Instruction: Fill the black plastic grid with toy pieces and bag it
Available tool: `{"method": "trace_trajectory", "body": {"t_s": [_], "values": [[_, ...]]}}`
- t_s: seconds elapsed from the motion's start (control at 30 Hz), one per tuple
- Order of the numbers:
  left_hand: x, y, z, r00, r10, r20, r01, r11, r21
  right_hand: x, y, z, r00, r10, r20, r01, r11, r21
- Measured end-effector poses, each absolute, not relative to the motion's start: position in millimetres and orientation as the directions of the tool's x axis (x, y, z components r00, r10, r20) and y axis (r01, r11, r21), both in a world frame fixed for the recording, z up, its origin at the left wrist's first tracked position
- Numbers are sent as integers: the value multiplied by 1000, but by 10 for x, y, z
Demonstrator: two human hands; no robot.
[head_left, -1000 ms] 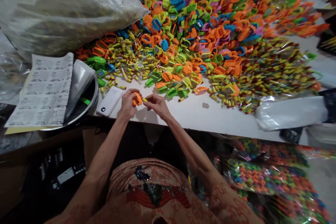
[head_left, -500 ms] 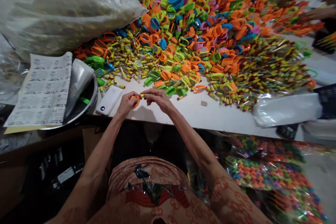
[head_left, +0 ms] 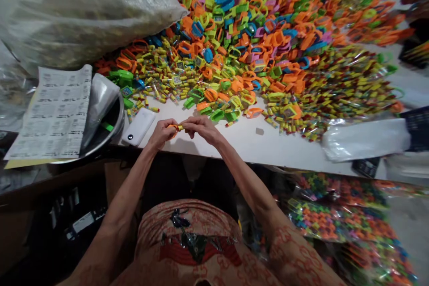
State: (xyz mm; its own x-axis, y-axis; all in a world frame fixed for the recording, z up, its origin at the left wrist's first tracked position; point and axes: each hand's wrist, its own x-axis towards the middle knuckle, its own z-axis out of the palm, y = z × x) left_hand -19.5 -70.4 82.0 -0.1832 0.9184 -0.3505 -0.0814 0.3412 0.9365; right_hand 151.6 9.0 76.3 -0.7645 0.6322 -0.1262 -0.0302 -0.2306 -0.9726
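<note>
My left hand (head_left: 162, 133) is closed on an orange plastic toy watch (head_left: 173, 127), partly hidden by my fingers. My right hand (head_left: 202, 128) pinches a small yellow tube (head_left: 181, 128) with a red end, which touches the watch. Both hands meet just above the white tabletop, near its front edge. Past them lies a heap of toy watches (head_left: 217, 56) in orange, green, blue and pink, mixed with many small yellow tubes (head_left: 176, 80).
A white power bank (head_left: 138, 127) lies left of my hands, beside a metal bowl (head_left: 121, 118) under a printed sheet (head_left: 55, 111). A big plastic sack (head_left: 87, 13) stands behind. Clear bags (head_left: 367, 139) lie right. A co-worker's hand (head_left: 417, 2) shows at the right edge.
The orange watch has turned in my left hand, and less of it shows. My right fingers have closed in towards it with the tube. The co-worker's hands have drawn back to the right.
</note>
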Motion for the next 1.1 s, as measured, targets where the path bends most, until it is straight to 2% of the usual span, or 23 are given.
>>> {"method": "trace_trajectory", "body": {"t_s": [0.2, 0.33, 0.53, 0.7, 0.8, 0.97, 1.07, 1.1], "values": [[-202, -656, 809, -39, 910, -412, -60, 410, 910, 1609, 105, 637, -766, 630, -130, -15, -220, -975], [-159, -656, 808, 18, 909, -417, 73, 415, 907, 1700, 115, 620, -758, 638, -136, 13, -194, -981], [-87, -630, 716, 72, 947, -312, 212, 291, 933, 1798, 128, 622, -711, 699, -73, 55, -49, -997], [-44, -642, 639, 75, 961, -268, 289, 236, 928, 1864, 102, 594, -732, 667, -138, 67, -131, -989], [-37, -645, 608, 48, 973, -226, 341, 197, 919, 1867, 55, 569, -701, 694, -165, 96, -138, -986], [-115, -810, 581, -166, 986, -1, 466, 79, 881, 1880, 117, 501, -537, 823, -186, 152, -123, -981], [-327, -1267, 696, -221, 975, 7, 518, 111, 848, 1991, 169, 441, -416, 892, -176, 344, -25, -939], [-442, -1484, 749, -231, 973, -22, 513, 141, 847, 2033, 174, 402, -364, 928, -81, 439, 94, -894]]}}
